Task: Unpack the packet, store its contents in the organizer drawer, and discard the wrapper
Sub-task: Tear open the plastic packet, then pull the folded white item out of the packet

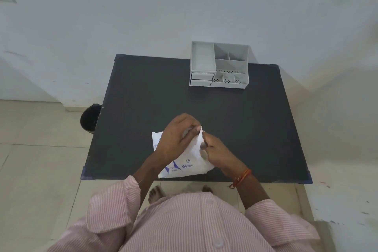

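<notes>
A white packet [188,164] with blue print lies near the front edge of the black table [235,120]. My left hand [177,139] pinches the packet's raised top edge from the left. My right hand [217,153] grips the same edge from the right, thumbs close together. A grey organizer [219,64] with open compartments stands at the table's far side; its two small drawers [201,80] at the lower left look closed. The packet's contents are hidden inside.
A black bin [90,118] stands on the tiled floor just left of the table. A white wall rises behind the organizer. My bare feet show below the table's front edge.
</notes>
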